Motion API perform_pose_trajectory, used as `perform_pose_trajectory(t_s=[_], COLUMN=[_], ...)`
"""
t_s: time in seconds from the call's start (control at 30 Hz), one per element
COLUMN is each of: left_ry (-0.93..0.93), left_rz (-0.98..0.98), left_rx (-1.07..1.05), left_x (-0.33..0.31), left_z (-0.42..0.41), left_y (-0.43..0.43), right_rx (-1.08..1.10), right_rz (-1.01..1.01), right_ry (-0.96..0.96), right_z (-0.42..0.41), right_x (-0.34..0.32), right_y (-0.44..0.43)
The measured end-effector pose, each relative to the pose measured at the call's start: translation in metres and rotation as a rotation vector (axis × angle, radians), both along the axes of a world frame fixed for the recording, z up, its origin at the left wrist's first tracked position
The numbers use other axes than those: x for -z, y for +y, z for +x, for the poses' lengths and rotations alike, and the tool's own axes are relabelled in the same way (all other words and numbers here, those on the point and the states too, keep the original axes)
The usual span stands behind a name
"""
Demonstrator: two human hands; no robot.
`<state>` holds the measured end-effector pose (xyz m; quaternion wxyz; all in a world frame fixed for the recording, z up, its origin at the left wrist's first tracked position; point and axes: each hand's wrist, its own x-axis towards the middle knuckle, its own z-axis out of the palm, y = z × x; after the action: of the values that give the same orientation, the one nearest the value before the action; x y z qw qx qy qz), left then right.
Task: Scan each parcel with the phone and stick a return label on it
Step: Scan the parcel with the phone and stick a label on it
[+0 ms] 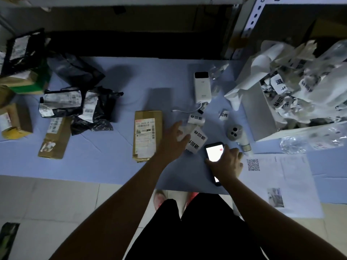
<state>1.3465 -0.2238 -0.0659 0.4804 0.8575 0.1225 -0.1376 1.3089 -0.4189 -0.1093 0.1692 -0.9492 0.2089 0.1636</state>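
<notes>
Where the phone sits: just above the blue bench, its screen lit white, in our right hand.
Right grip: closed round the phone, thumb on its left edge, fingers over its right edge.
Left grip: our left hand is open with fingers stretched out, tips at the edge of a return label; we cannot tell whether they press it.
Label: a white strip with black characters, lying on the bench between our two hands.
Parcel: a brown carton, shipping label up, just left of our left hand.
Other parcels: black bags, well off to the left.
Paper sheet: carries a QR code, right of the phone.
</notes>
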Motion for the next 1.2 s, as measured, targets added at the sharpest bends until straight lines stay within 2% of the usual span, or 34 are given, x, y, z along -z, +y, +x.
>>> perform_pose_trajectory(t_s=[0.07, 0.17, 0.3, 0.43, 0.53, 0.6, 0.73, 0.87, 1.03, 1.2], left_ry=[0.04, 0.129, 0.118, 0.034, -0.014, -0.069, -0.209, -0.467, -0.502, -0.572], left_rz=[-0.071, -0.252, -0.425, -0.473, -0.493, -0.436, -0.14, 0.085, 0.254, 0.342], left_rx=[0.018, -0.05, -0.085, 0.01, 0.005, -0.012, 0.025, 0.103, 0.292, 0.335], left_x=[0.005, 0.009, 0.002, -0.015, -0.029, -0.037, -0.044, -0.04, -0.035, -0.042], left_z=[0.01, 0.019, 0.024, 0.019, 0.012, 0.012, 0.011, 0.002, -0.004, -0.004], left_y=[-0.019, -0.033, -0.03, -0.013, 0.0, 0.008, 0.025, 0.027, 0.032, 0.044], right_rx=[-0.014, -0.051, 0.047, 0.138, 0.023, -0.022, -0.071, 0.004, 0.04, -0.021], right_rz=[0.092, 0.357, 0.805, 1.093, 1.076, 1.06, 1.018, 1.06, 1.092, 1.046], right_ry=[-0.109, -0.31, -0.234, -0.185, -0.223, -0.227, -0.247, -0.303, -0.28, -0.306], right_z=[-0.002, 0.0, 0.014, 0.026, 0.03, 0.032, 0.035, 0.031, 0.033, 0.026], right_x=[-0.005, -0.017, -0.036, -0.046, -0.045, -0.045, -0.049, -0.057, -0.064, -0.073], right_y=[0.003, 0.008, 0.016, 0.028, 0.038, 0.041, 0.043, 0.049, 0.058, 0.069])
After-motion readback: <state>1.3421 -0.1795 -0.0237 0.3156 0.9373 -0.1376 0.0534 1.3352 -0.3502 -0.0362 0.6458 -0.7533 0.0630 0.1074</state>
